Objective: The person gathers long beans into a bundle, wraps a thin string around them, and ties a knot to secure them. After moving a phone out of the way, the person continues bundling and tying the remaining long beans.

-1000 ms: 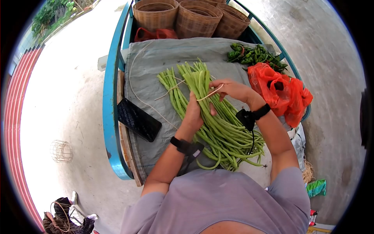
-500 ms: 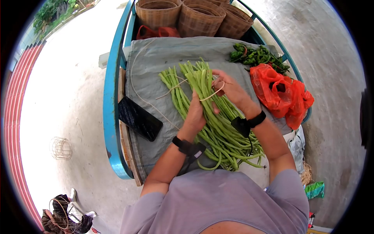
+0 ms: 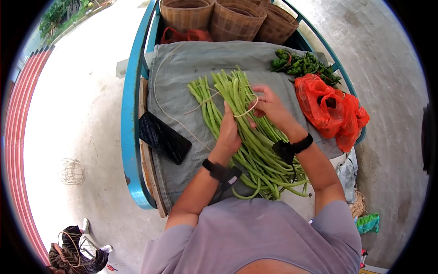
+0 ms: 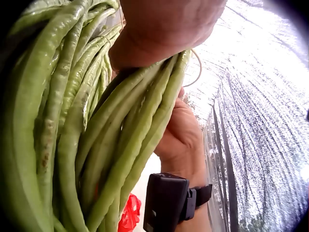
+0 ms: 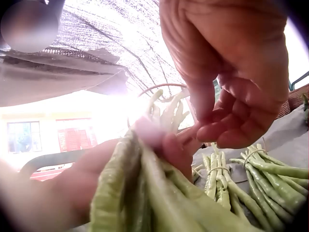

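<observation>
In the head view, the left hand (image 3: 229, 131) wraps a bunch of long green beans (image 3: 237, 97) near its upper end, its thumb along the front, while the right hand (image 3: 270, 109) pinches a pale strand (image 3: 252, 108) that crosses the bunch and bows out toward the right in a loop. The held bunch slants over other beans above a grey cloth (image 3: 182, 64), its tails trailing toward the person's shirt (image 3: 262, 228). Just left of it lies a tied bundle (image 3: 199, 90), and farther left a black phone (image 3: 164, 138); green peppers (image 3: 305, 65) and red plastic bags (image 3: 319, 107) lie to the right, with woven baskets (image 3: 237, 20) beyond

The right wrist view gives what the head view hides: the thumb and fingertips of the right hand drawn together, and the loop standing up behind the bean ends. It also shows ties round two bundles lying on the cloth, and a building (image 5: 46, 133) with a window and a red door

The left wrist view looks along the beans from below, with the left hand closed over them, the loop curving out past their edge, a black device (image 4: 166, 202) on the right wrist, and a mesh sheet (image 4: 265, 111) overhead
</observation>
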The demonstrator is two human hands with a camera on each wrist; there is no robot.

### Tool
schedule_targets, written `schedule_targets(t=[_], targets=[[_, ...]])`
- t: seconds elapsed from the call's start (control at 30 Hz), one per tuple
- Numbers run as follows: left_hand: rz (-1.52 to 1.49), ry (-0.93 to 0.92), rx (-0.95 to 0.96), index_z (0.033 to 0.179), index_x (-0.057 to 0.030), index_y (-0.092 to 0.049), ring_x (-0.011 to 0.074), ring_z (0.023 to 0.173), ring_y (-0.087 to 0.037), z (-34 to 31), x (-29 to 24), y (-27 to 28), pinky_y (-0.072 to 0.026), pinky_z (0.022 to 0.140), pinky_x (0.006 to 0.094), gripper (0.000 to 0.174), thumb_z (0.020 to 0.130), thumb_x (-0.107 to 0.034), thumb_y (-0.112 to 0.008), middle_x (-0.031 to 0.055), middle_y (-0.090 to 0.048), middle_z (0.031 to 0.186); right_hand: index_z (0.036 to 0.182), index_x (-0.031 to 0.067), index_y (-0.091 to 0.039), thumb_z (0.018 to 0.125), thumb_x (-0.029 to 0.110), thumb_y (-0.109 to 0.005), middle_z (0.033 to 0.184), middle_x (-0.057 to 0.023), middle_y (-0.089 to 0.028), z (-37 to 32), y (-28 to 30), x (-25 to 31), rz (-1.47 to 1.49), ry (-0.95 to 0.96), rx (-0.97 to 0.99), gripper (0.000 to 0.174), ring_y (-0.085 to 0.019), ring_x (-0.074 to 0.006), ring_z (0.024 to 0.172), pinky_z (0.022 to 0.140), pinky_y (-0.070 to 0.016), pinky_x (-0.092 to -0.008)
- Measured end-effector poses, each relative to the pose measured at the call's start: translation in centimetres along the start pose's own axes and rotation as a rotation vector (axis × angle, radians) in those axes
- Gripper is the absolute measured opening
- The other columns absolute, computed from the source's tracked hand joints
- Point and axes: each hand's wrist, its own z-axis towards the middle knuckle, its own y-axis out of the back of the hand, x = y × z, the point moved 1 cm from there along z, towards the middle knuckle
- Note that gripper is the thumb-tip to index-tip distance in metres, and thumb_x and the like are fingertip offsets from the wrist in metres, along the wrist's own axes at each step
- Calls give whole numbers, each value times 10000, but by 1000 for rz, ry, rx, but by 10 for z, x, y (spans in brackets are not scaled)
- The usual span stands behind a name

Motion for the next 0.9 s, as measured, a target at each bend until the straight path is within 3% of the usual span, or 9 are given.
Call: schedule_targets(t=[0.1,0.3,0.4,0.5,0.9], targets=[[-3,-40,-6,1172,-67,-540,145,571,-577,1,3,4,-494,528,275,600,986,-569,-269,54,-623,879,1110,56,-551,907,195,-632,914,-19,-664,-3,7,-12,73,-86,29,260,-602,-84,757,674,-471,-206],[-3,-73,-38,1169,-40,-538,129,584,-569,2,5,1,-507,552,262,600,989,-554,-287,55,-630,898,1025,84,-578,910,158,-631,937,-24,-680,-10,3,-8,506,-168,-21,147,-645,-100,813,688,-533,-231],[-25,-88,-73,1152,-34,-545,125,593,-575,2,6,1,-509,549,253,583,990,-542,-311,53,-629,883,1013,77,-585,921,149,-614,931,-29,-675,-12,1,-10,458,-150,-43,121,-642,-94,802,674,-546,-232],[-29,-103,-92,1162,-44,-533,131,609,-574,4,10,6,-516,570,270,570,991,-540,-309,58,-633,912,1016,84,-584,913,154,-625,912,1,-663,-13,-2,-12,351,-160,-64,132,-624,-85,796,695,-501,-221],[-101,-80,-154,1094,-48,-543,144,601,-596,1,11,6,-522,548,276,539,992,-531,-324,66,-640,860,1058,38,-583,899,52,-584,797,2,-598,-2,-3,-20,67,190,-149,159,-540,-68,725,651,-443,-215]])
